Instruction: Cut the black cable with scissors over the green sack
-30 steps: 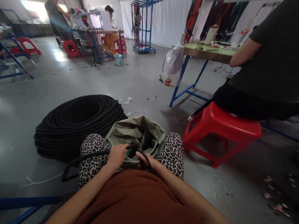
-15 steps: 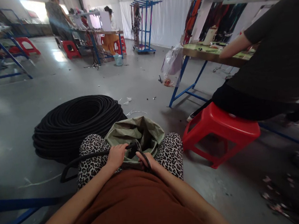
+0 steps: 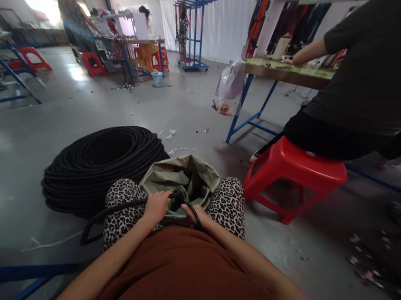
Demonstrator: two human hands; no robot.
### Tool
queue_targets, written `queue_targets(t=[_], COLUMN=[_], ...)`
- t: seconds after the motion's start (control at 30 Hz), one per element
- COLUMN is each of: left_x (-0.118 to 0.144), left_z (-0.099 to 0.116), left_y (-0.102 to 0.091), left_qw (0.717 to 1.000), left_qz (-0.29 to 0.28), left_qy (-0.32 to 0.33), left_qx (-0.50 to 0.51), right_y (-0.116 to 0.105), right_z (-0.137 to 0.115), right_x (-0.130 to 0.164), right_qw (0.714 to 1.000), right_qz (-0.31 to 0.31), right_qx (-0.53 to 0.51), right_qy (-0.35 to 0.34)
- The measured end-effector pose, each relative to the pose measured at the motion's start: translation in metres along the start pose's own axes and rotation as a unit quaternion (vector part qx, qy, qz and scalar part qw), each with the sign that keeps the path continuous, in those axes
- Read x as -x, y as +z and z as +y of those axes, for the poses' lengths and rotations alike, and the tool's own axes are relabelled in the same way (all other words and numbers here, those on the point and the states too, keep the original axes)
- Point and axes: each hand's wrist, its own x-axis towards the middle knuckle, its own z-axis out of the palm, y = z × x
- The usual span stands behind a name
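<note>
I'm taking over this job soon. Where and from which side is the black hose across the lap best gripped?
Probably on the straight run over the left knee, where the left hand closes around the black hose. Come from above, fingers wrapping over it: it lies roughly level there, clear of the green sack. Near the right hand it curls tightly, which seems harder to grasp.

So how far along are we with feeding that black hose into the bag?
Early, it seems. Done: little; the green bag between the knees gapes open, its contents unclear. In hand: the left hand grips the black hose at the bag's mouth, and the right hand holds a loop of it. Left: the big coil on the floor looks nearly full.
</note>
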Motion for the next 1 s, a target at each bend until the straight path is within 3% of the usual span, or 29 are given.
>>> queue_targets(t=[0.13,0.4,0.67,1.0], left_x=[-0.003,-0.007,-0.007,-0.001], left_z=[0.000,-0.004,-0.004,-0.020], left_y=[0.001,0.004,0.001,0.001], left_qw=[1.000,1.000,1.000,0.997], left_qz=[-0.009,0.003,0.003,0.061], left_qy=[0.003,-0.004,-0.013,0.014], left_qx=[-0.011,0.011,0.002,0.033], right_y=[0.000,-0.001,0.000,0.002], right_z=[-0.007,-0.006,-0.005,-0.010], right_x=[0.006,0.006,-0.001,0.003], right_qw=[0.998,0.998,0.995,0.987], right_qz=[0.007,0.004,0.062,-0.019], right_qx=[0.060,0.066,-0.016,-0.131], right_qy=[0.019,0.023,0.077,0.091])
